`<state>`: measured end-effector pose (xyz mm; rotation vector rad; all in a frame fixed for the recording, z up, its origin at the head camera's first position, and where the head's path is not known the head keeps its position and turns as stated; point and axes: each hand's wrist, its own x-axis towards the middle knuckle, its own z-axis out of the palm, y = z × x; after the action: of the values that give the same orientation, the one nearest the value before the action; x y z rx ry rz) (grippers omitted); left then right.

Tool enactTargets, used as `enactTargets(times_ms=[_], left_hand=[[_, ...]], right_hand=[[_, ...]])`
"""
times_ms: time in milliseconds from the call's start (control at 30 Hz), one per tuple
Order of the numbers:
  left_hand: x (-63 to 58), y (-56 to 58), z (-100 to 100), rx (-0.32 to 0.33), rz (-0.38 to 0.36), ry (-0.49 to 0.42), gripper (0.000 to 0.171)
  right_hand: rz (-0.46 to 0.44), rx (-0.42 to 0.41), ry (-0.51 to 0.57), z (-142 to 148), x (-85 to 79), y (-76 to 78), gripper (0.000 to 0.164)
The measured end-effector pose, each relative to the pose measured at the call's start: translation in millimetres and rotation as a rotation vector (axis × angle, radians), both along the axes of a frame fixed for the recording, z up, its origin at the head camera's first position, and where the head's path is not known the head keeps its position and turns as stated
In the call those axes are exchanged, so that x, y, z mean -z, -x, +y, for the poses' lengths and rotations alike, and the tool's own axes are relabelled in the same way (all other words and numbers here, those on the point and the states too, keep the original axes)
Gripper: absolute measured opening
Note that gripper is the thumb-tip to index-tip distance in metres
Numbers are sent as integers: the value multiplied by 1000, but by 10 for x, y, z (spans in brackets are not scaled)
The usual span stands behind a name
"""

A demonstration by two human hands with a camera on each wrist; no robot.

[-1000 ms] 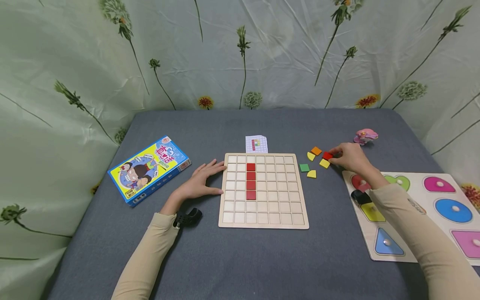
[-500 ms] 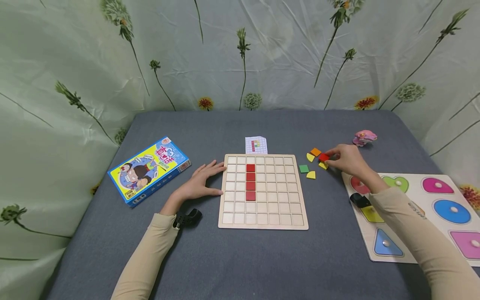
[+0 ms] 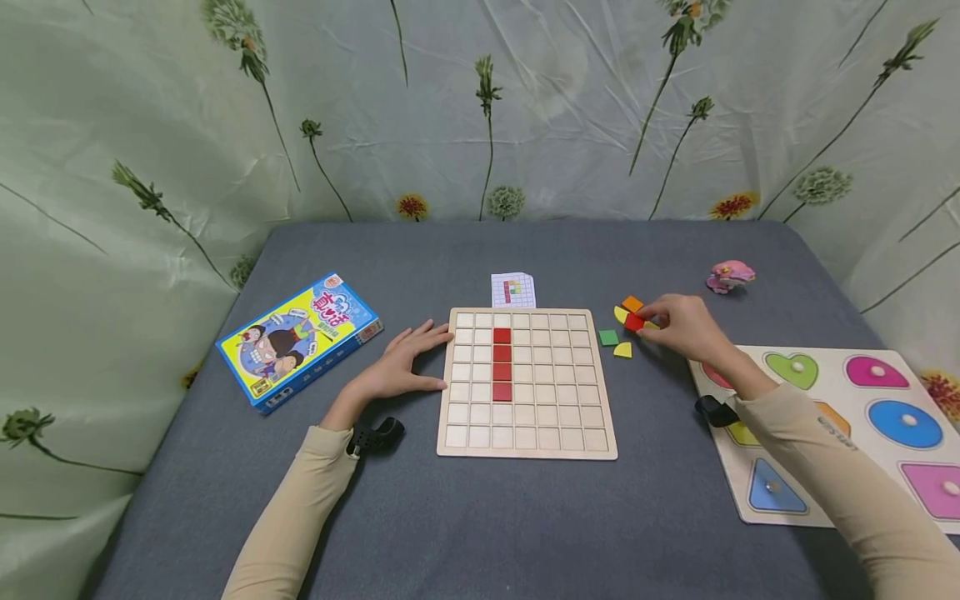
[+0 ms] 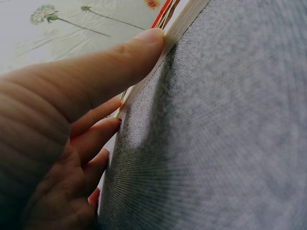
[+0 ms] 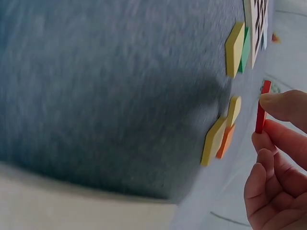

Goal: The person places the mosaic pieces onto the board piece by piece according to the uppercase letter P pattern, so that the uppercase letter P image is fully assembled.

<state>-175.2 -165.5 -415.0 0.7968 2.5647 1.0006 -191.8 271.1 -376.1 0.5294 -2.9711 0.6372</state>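
My right hand [image 3: 686, 327] pinches a red square tile [image 3: 633, 322] between thumb and fingers. In the right wrist view the red tile [image 5: 260, 117] is held edge-on, apart from the cloth. Below it lie yellow quarter-round pieces and an orange tile [image 3: 632, 303]. A green tile [image 3: 608, 337] and another yellow piece [image 3: 622, 350] lie nearer the wooden grid board [image 3: 555, 454]. On that board a column of red tiles [image 3: 502, 354] fills several cells. My left hand [image 3: 396, 365] rests at its left edge, fingers extended; the left wrist view shows the thumb [image 4: 139, 50] touching the rim.
A small pattern card [image 3: 513, 290] lies behind the board. To the left is a blue and yellow game box [image 3: 300, 340]. A knobbed shape puzzle [image 3: 817, 500] lies under the right forearm, with a pink animal figure [image 3: 730, 276] beyond it.
My right hand has lifted the red tile off its spot among the loose pieces and carried it left and slightly nearer. The left hand stays at the board's edge.
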Motion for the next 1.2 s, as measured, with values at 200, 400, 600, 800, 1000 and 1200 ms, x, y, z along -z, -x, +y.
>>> enactTargets(times_ms=[200, 400, 600, 800, 1000, 1200], left_hand=[[4, 3, 4, -3, -5, 0, 76], [5, 5, 3, 2, 3, 0, 76], [-11, 3, 15, -2, -2, 7, 76], [-8, 3, 10, -3, 7, 6, 76], [0, 0, 12, -2, 17, 6, 75], [12, -9, 20, -15, 32, -3, 73]], right_hand=[[18, -41, 12, -96, -7, -51, 24], [44, -80, 21, -211, -32, -108, 24], [11, -93, 42, -304, -36, -151, 23], [0, -120, 42, -384, -24, -181, 23], [8, -153, 63, -473, -28, -229, 23], [2, -164, 70, -554, -49, -254, 25]])
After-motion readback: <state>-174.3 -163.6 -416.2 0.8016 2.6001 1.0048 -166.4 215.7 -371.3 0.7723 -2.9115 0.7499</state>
